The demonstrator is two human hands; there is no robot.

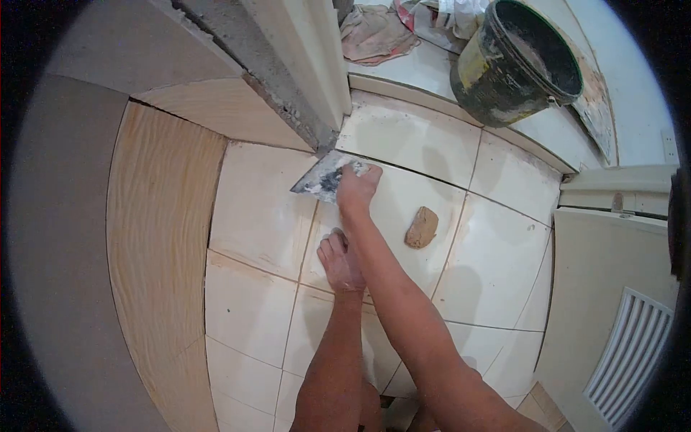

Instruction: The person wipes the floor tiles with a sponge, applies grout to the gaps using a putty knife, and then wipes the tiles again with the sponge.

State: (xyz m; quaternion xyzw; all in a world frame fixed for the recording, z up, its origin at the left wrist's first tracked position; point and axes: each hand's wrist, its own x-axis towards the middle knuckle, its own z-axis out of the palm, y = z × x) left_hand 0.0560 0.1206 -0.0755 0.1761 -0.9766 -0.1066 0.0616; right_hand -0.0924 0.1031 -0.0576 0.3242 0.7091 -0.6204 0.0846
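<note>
My right hand (358, 187) grips a metal scraper (321, 177) smeared with grey paste, its blade lying flat on the cream floor tiles (259, 209) near a grout line below the door frame. My left hand (340, 261) rests on the tiles just behind it, fingers curled loosely, with nothing seen in it. A brown sponge (422, 227) lies on the tile to the right of both hands, apart from them.
A dirty black bucket (515, 61) stands at the far right on a raised step. Crumpled rags (374, 32) lie beyond the door frame (306, 57). Wood-pattern tiles (162, 216) line the left. A white vent grille (630, 353) is at the lower right.
</note>
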